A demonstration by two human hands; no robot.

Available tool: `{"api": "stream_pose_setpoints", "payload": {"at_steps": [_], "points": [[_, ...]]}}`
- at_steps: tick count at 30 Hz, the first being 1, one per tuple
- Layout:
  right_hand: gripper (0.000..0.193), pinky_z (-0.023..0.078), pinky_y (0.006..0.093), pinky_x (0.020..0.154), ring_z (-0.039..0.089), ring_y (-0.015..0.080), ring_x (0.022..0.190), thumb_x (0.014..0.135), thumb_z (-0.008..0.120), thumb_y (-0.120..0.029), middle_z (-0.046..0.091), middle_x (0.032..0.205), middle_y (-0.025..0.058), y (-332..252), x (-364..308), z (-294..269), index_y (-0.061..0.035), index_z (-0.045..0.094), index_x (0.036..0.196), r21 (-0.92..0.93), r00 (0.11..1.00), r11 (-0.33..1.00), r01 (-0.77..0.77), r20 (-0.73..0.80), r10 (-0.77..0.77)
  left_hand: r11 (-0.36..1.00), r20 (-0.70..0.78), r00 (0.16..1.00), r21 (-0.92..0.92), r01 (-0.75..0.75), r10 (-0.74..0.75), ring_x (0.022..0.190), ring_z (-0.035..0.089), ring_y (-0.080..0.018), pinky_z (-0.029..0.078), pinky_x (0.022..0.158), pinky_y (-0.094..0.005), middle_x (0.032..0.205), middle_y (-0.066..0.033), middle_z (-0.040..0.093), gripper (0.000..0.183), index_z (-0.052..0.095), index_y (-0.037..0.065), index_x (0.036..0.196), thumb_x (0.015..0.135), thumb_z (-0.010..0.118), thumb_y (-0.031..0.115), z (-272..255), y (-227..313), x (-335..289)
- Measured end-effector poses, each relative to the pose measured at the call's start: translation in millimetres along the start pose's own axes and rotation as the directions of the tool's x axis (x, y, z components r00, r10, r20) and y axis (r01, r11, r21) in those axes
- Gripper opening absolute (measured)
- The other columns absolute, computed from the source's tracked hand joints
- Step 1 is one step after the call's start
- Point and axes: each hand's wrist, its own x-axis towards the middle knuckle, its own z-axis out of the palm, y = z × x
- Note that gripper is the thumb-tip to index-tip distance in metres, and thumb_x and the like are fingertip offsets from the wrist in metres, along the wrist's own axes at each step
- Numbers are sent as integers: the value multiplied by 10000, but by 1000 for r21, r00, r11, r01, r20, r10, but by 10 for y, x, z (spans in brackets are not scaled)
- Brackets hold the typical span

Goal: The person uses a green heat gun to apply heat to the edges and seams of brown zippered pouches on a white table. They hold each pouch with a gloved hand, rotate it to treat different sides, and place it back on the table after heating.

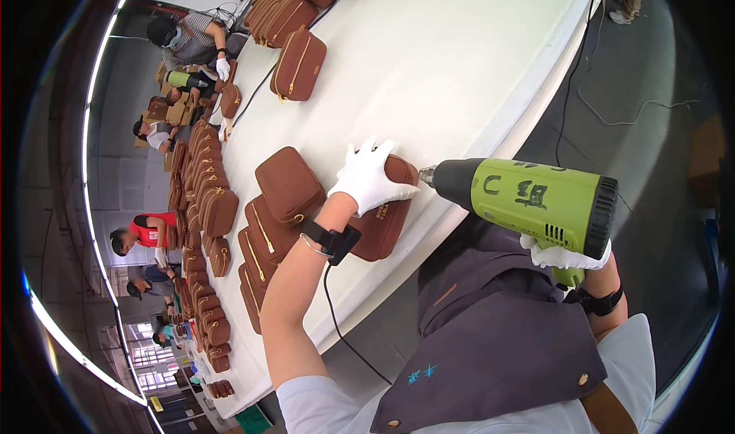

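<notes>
My left hand (369, 180), in a white glove, steadies a brown zip pouch (385, 231) near the table's front edge. Its thumb stretches across the pouch and its fingers lie over the far end, partly spread. Gold lettering shows below the thumb. My right hand (565, 255), also gloved, grips the handle of a green heat gun (536, 204). The gun's metal nozzle points left, close to the pouch's upper right side. Left of my left wrist, several brown pouches (291, 187) lean in a stack, some with gold zips showing.
The white table (406, 66) curves away to the far side. Another pouch (298, 65) stands there by a pile of more (283, 21). Long rows of pouches (207, 197) line the left side, with several people beyond. Black cables (570, 89) hang along the right edge.
</notes>
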Motion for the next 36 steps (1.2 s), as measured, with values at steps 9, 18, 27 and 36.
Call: {"api": "stream_pose_setpoints", "payload": {"at_steps": [9, 18, 27, 36], "points": [[414, 540, 291, 671, 622, 131, 756, 761, 760, 14, 684, 932, 73, -34, 23, 77, -13, 631, 1153, -28, 996, 997, -73, 48, 75, 983, -15, 1000, -181, -6, 3, 1107, 562, -348, 435, 951, -410, 1145, -186, 635, 480, 635, 29, 1112, 953, 448, 442, 56, -228, 239], [370, 538, 294, 684, 630, 153, 763, 762, 755, 12, 682, 925, 81, -21, -59, -2, -13, 644, 1115, -60, 997, 997, -54, 49, 57, 813, -176, 972, -582, 24, -155, 1183, 557, -284, 427, 1011, -357, 1285, -180, 590, 514, 586, -8, 1254, 876, 629, 338, -97, -292, -288], [308, 558, 304, 701, 680, 226, 829, 864, 666, -50, 689, 1025, 151, 371, -243, -170, 7, 621, 1164, -252, 970, 953, 170, 211, -118, 972, -302, 930, -159, 170, -212, 1359, 334, -444, 343, 1103, -472, 1488, -253, 340, 917, 429, 58, 1408, 646, 819, 387, 419, 46, -869], [397, 538, 303, 644, 638, 176, 742, 720, 722, 45, 666, 905, 102, -199, -39, 179, -1, 627, 1103, 66, 986, 986, -150, -62, 154, 871, -491, 795, -483, 90, -355, 1276, 433, -431, 381, 1050, -483, 1364, -246, 485, 723, 546, 23, 1290, 708, 784, 380, 460, -96, -893]]}}
